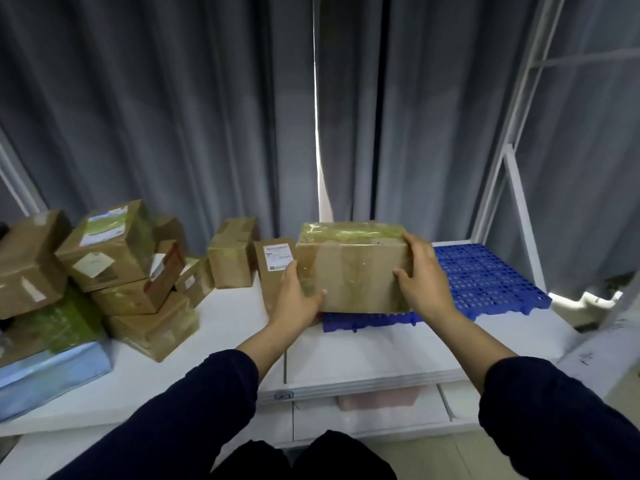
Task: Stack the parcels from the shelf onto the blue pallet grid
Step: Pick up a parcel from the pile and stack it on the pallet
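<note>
The fingers of the right hand curl over the top right corner of a brown parcel wrapped in glossy clear tape, with the thumb pressed on its near face. The left hand grips the opposite end, fingers reaching up the left side and thumb lying along the bottom near edge. Held level between both hands just right of the view's centre, the brown parcel sits over the near left corner of the blue pallet grid; whether it rests on the grid or hangs just above it cannot be told. The grid stretches away from the parcel towards three o'clock, lying flat on a white shelf. Just behind the left hand, at nine o'clock from the held parcel, a labelled parcel stands upright, and a taped box stands beside it farther left. At the far nine o'clock edge a loose pile of parcels leans together, with a silvery blue padded package at eight o'clock. Dark sleeves cover both forearms. Grey curtains hang behind at twelve o'clock, and a white metal frame rises at two o'clock.
</note>
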